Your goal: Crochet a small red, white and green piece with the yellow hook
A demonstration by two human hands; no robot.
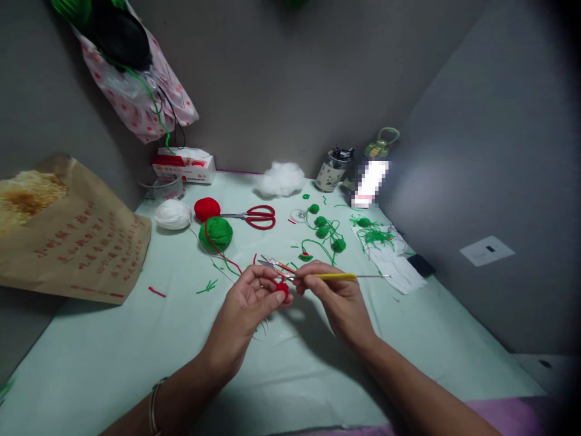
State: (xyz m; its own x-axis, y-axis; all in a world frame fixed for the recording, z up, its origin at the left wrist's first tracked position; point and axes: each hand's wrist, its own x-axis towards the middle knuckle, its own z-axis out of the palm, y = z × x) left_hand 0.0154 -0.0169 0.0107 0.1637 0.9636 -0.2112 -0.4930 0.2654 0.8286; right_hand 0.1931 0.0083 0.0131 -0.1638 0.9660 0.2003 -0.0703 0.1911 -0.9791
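My left hand (247, 303) pinches a small red crocheted piece (282, 289) above the pale green table (136, 357). A red yarn strand (222, 251) runs from the piece back to the yarn balls. My right hand (338, 297) is closed on a yellow-handled crochet hook (336, 276), whose tip meets the red piece. Small metal snips (272, 263) lie on the table just behind my fingers.
Behind my hands lie a green yarn ball (216, 232), a red yarn ball (207, 208), a white yarn ball (173, 214), red scissors (258, 216), white stuffing (280, 179) and several small green crocheted pieces (329, 233). A brown paper bag (77, 242) lies left.
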